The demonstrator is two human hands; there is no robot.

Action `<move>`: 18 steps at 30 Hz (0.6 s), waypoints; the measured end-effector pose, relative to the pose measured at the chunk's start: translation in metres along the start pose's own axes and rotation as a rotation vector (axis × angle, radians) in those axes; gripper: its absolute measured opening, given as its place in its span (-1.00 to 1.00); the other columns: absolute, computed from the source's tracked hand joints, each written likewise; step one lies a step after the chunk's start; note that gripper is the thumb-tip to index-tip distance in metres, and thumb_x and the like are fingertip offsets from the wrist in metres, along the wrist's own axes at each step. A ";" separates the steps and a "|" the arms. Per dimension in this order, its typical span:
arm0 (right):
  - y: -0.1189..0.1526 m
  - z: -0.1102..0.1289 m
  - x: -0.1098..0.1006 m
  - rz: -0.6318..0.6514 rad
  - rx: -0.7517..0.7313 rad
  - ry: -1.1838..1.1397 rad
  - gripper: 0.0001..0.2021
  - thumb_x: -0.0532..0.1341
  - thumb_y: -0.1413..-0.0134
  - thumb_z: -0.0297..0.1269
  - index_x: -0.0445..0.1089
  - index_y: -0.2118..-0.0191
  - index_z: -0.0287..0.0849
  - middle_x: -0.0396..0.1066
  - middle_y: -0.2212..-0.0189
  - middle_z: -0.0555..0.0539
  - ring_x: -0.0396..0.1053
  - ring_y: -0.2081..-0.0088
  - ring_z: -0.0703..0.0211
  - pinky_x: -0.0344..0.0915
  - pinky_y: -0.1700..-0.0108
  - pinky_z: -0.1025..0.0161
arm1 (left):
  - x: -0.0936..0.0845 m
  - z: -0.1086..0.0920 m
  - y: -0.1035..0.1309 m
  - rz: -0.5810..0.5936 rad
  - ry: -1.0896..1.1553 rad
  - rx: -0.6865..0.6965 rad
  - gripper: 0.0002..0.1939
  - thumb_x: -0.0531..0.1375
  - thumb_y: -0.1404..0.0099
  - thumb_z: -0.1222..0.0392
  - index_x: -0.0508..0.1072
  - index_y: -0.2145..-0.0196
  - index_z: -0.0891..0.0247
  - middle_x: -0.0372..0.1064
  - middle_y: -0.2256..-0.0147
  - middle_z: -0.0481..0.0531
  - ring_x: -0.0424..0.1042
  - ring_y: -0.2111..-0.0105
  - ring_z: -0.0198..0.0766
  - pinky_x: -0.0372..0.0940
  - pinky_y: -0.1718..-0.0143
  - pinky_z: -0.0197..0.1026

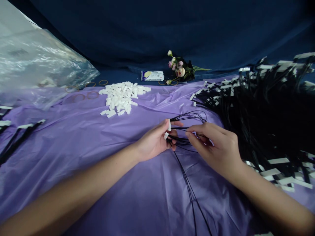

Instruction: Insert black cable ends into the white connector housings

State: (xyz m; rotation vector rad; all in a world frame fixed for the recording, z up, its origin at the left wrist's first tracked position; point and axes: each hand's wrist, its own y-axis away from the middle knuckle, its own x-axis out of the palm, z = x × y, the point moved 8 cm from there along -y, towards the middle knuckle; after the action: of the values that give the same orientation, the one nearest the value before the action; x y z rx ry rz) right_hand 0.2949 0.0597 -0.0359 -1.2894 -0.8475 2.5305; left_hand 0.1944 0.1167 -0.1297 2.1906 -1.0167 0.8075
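Near the middle, my left hand (157,139) is closed around a bundle of thin black cables (182,141), its thumb against a white connector (169,125). A second white connector (166,135) shows just below that one, at the fingers. The cables loop out to the right, and a few strands hang down toward the lower edge. My right hand (216,142) pinches a black strand between thumb and index finger, just right of my left hand; its other fingers are curled and partly hidden.
White connectors (120,96) lie heaped on the purple cloth (98,170). A big pile of black cables (265,118) fills the right, with more cables (18,142) at far left. Behind are a plastic bag (44,62), rubber bands (103,82), a packet (152,76) and artificial flowers (179,67).
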 end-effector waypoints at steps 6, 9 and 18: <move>0.002 0.000 0.007 -0.004 -0.022 -0.034 -0.92 0.17 -0.17 -0.42 0.41 0.24 -0.22 0.32 0.49 0.00 0.25 0.49 0.35 0.21 0.42 0.35 | -0.001 0.002 0.001 -0.004 -0.010 -0.025 -0.63 0.14 -0.25 -0.09 0.47 0.17 0.26 0.23 0.43 -0.02 0.30 0.44 -0.33 0.24 0.40 -0.21; 0.002 0.000 0.009 -0.014 -0.012 -0.022 -0.92 0.16 -0.18 -0.43 0.41 0.25 -0.23 0.33 0.48 -0.01 0.26 0.47 0.35 0.21 0.41 0.36 | -0.001 0.001 0.001 0.002 -0.009 -0.020 -0.64 0.15 -0.25 -0.08 0.47 0.18 0.25 0.24 0.41 -0.02 0.30 0.44 -0.33 0.24 0.40 -0.21; 0.003 0.002 0.014 -0.042 0.007 0.009 -0.91 0.14 -0.20 -0.39 0.39 0.23 -0.18 0.34 0.48 -0.01 0.28 0.48 0.31 0.21 0.42 0.33 | -0.002 0.003 0.001 -0.022 0.026 -0.008 -0.65 0.14 -0.25 -0.08 0.46 0.20 0.26 0.29 0.41 -0.01 0.32 0.46 -0.33 0.24 0.42 -0.20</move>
State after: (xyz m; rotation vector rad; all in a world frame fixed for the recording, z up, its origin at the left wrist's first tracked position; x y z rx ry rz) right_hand 0.2851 0.0621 -0.0467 -1.2666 -0.8536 2.4917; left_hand 0.1931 0.1152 -0.1325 2.1749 -0.9802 0.8187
